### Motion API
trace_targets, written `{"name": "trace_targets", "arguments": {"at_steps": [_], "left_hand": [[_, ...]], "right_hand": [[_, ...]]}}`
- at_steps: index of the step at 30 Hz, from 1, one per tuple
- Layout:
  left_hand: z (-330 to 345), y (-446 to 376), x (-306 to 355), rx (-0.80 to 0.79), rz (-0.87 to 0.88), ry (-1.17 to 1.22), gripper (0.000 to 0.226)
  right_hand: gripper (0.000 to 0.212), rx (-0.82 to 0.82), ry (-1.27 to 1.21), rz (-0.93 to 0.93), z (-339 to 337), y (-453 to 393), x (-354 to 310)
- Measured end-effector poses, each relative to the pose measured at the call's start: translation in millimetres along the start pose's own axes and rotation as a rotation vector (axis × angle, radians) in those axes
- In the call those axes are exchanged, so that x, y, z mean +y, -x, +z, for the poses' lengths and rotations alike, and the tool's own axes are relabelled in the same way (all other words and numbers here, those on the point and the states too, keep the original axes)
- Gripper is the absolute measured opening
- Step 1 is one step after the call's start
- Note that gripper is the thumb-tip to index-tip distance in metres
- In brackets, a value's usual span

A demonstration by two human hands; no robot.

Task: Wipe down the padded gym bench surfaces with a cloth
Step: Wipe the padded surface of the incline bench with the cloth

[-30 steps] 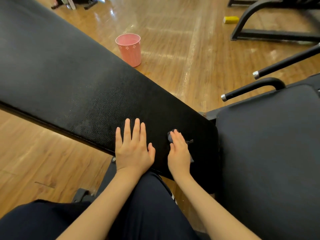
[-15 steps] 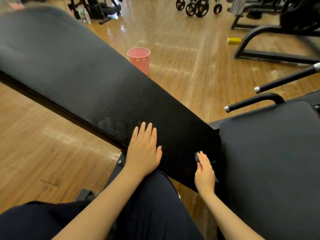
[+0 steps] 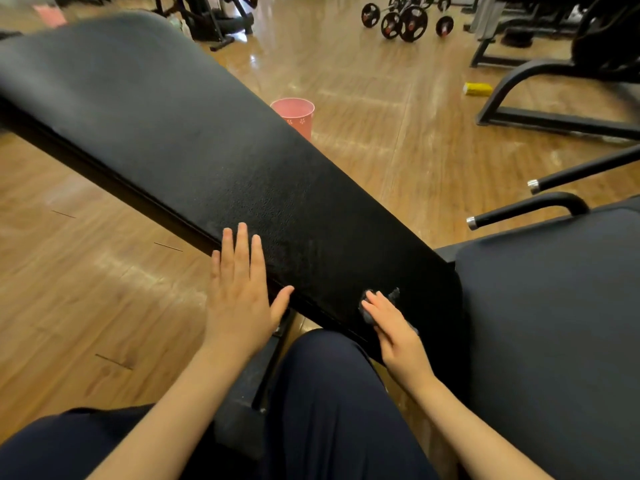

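Observation:
A long black padded backrest (image 3: pixel 194 140) slants from the upper left down to the middle. A second dark seat pad (image 3: pixel 554 323) fills the lower right. My left hand (image 3: pixel 239 296) lies flat with spread fingers on the backrest's near edge, holding nothing. My right hand (image 3: pixel 394 327) presses a small dark grey cloth (image 3: pixel 367 308) against the backrest's lower end, close to the gap between the two pads. Most of the cloth is hidden under the palm.
A pink bucket (image 3: pixel 294 114) stands on the wooden floor behind the backrest. Two black handle bars (image 3: pixel 526 206) stick out by the seat. A yellow sponge (image 3: pixel 478 89), a black machine frame (image 3: pixel 540 95) and barbell plates (image 3: pixel 405 19) lie farther back.
My right hand slid the cloth down toward the backrest's lower end, then slightly back left. My left hand shifted to the pad's near edge. The view tilted up.

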State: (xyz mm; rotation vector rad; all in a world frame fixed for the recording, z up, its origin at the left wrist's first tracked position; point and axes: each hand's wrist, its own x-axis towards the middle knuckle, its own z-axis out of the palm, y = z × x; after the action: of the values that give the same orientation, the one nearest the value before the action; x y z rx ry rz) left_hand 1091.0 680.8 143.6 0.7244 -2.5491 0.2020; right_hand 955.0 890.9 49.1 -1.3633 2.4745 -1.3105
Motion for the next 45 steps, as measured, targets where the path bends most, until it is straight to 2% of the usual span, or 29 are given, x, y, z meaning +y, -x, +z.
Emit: {"name": "trace_targets", "arguments": {"at_steps": [4, 9, 11, 16, 20, 22, 24, 27, 30, 33, 35, 39, 45], "left_hand": [[-5, -4, -14, 0.004, -0.110, -0.008, 0.103], [-11, -10, -28, 0.045, -0.171, 0.067, 0.108], [-14, -13, -34, 0.047, -0.173, 0.117, 0.107], [-25, -20, -57, 0.049, -0.216, 0.224, 0.101], [-29, -5, -58, -0.094, -0.179, 0.286, 0.105], [-35, 1, -59, -0.108, -0.152, 0.270, 0.102], [-41, -2, -63, -0.041, -0.141, 0.220, 0.097], [-52, -25, -72, 0.047, -0.169, 0.205, 0.104], [-46, -35, -82, -0.028, -0.209, 0.206, 0.112], [-43, -27, -91, -0.055, -0.192, 0.218, 0.119], [-44, -26, -100, -0.054, -0.214, 0.270, 0.115], [-47, -40, -119, 0.001, -0.299, 0.348, 0.118], [-34, -57, -122, 0.039, -0.351, 0.487, 0.129]], "right_hand": [[0.045, -0.021, 0.061, -0.026, -2, 3, 1], [0.043, -0.156, 0.057, -0.349, 23, -77, -76], [0.048, -0.179, 0.042, -0.397, 33, -106, -103], [0.049, -0.167, 0.054, -0.358, 27, -91, -91], [0.050, -0.128, 0.087, -0.245, 18, -48, -66], [0.048, -0.122, 0.088, -0.234, 20, -52, -70], [0.047, -0.121, 0.087, -0.284, 27, -72, -87], [0.051, -0.159, 0.095, -0.398, 43, -115, -130], [0.050, -0.141, 0.043, -0.408, 51, -146, -166], [0.050, -0.171, 0.028, -0.367, 49, -137, -162], [0.047, -0.178, 0.033, -0.377, 44, -119, -142], [0.044, -0.108, 0.028, -0.343, 43, -111, -122], [0.047, -0.183, 0.028, -0.524, 61, -179, -178]]}}
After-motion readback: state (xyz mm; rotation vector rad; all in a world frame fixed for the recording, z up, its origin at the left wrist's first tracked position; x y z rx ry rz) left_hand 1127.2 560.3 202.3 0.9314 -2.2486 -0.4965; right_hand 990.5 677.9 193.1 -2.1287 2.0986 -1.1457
